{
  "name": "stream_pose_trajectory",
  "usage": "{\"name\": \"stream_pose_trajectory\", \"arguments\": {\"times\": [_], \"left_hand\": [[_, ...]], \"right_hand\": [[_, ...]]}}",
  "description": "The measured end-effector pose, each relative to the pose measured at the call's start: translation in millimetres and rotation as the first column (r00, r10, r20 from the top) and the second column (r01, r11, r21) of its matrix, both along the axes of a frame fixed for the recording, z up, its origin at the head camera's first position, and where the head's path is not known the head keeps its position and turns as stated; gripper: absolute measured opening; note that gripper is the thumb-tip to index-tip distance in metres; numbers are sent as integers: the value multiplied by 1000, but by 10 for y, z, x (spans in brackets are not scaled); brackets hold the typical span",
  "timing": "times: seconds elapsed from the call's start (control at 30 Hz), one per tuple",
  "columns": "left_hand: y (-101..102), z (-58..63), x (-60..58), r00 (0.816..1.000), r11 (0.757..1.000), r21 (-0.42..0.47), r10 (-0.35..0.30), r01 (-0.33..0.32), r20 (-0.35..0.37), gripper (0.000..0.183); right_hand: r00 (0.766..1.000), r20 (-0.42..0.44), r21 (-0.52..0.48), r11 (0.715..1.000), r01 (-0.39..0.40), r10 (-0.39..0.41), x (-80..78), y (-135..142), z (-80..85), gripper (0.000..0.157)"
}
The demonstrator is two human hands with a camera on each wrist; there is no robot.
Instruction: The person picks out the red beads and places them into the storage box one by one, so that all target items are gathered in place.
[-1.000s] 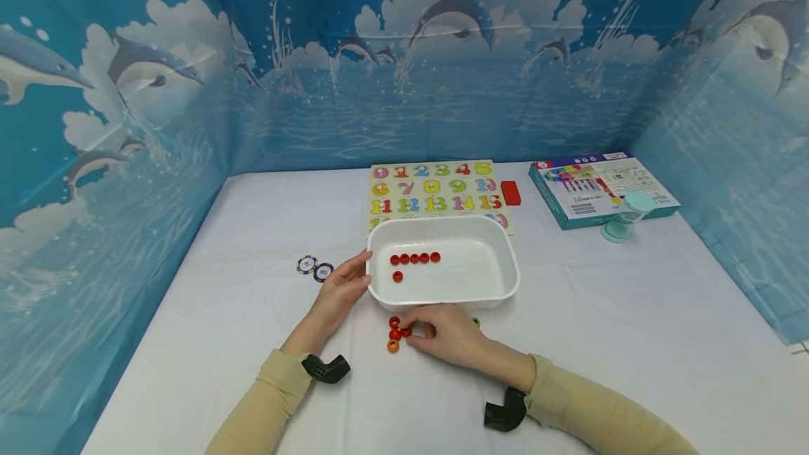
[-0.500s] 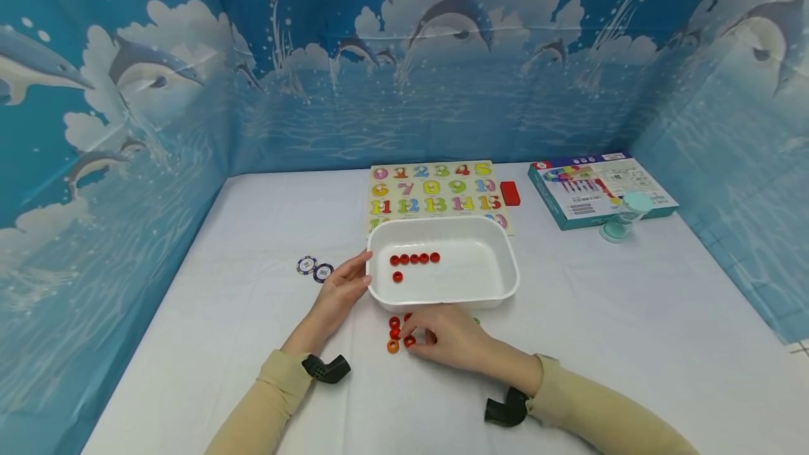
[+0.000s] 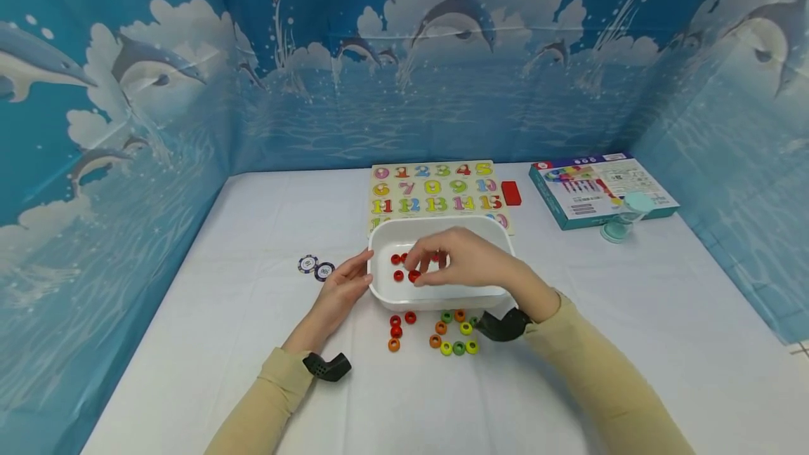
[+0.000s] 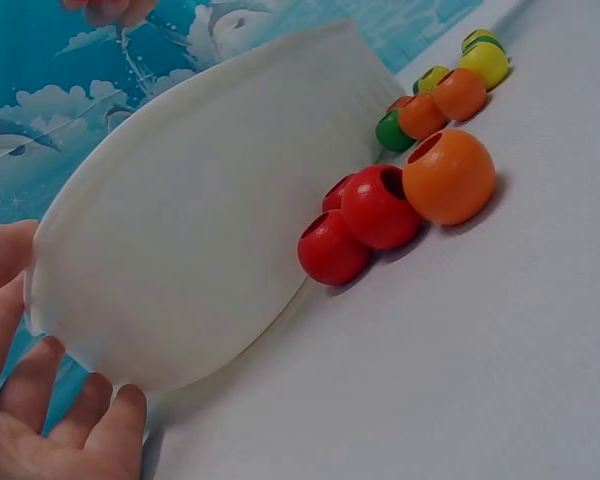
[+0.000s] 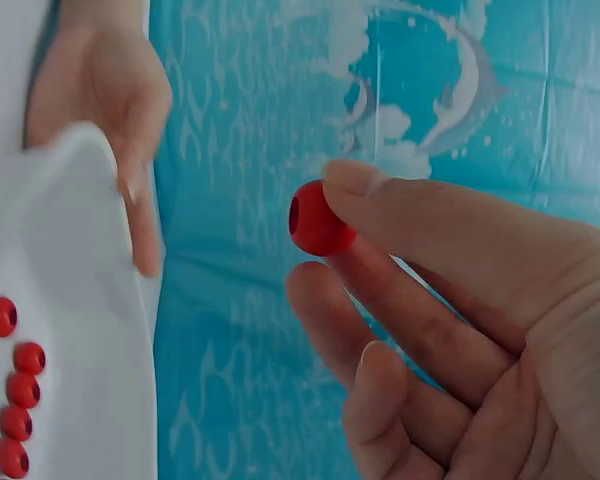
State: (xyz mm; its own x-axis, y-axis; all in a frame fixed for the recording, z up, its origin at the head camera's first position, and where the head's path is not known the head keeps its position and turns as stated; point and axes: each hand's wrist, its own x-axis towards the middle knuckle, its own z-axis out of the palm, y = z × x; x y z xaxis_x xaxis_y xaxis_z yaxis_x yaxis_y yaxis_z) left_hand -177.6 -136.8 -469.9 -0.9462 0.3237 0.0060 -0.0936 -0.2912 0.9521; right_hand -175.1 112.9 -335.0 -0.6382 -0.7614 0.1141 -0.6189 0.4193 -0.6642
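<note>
In the head view, my right hand (image 3: 464, 258) is over the white tray (image 3: 468, 295). Its thumb and fingertips pinch a red bead (image 5: 318, 218), shown closely in the right wrist view. Inside the tray lie a row of red beads, partly hidden by this hand, and another red bead (image 3: 399, 276) in front of the row. My left hand (image 3: 341, 293) touches the tray's left side with relaxed fingers; the left wrist view shows its fingertips against the outer wall. In front of the tray sit a few red beads (image 3: 396, 332) and an orange bead (image 3: 394, 345).
A loose ring of orange, yellow and green beads (image 3: 459, 347) lies right of them. Two poker chips (image 3: 307, 264) lie to the left. Behind the tray are a number puzzle board (image 3: 432, 188) and a red block (image 3: 511, 193); a flat box (image 3: 594, 192) and a small hourglass-like item (image 3: 626, 218) stand right.
My right hand has picked up a red bead from the tablecloth and carried it up over the tray. The ring of coloured beads is uncovered. The left hand stays at the tray.
</note>
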Motion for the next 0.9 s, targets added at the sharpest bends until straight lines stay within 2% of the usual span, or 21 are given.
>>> {"name": "stream_pose_trajectory", "arguments": {"times": [0.1,0.2,0.33,0.43,0.5,0.6,0.8,0.9], "left_hand": [[3,2,-4,1000,1000,-6,-4,4,-3,51],[7,3,-4,1000,1000,-14,-4,4,-3,51],[13,-3,-5,1000,1000,-12,-3,3,-8,51],[16,-11,-7,1000,1000,-12,-5,5,-10,52],[16,-16,-9,1000,1000,-17,-7,7,-8,52],[15,-16,-9,1000,1000,-25,3,-3,-4,52],[15,-13,-8,1000,999,-31,13,-13,6,50],[18,-23,-13,1000,999,-32,11,-11,4,50]], "right_hand": [[996,90,-41,999,10,-6,-251,-17,38,25],[983,182,-63,998,17,-6,-479,-64,-6,27],[959,284,-67,997,26,-6,-726,-135,-198,32],[926,378,-38,999,39,-22,-856,-169,-391,36],[907,420,-3,999,40,-35,-917,-186,-509,36],[892,451,50,998,23,-43,-974,-204,-639,33],[897,433,176,984,15,-91,-1003,-210,-804,31],[905,419,182,983,-1,-77,-1000,-222,-850,30]]}}
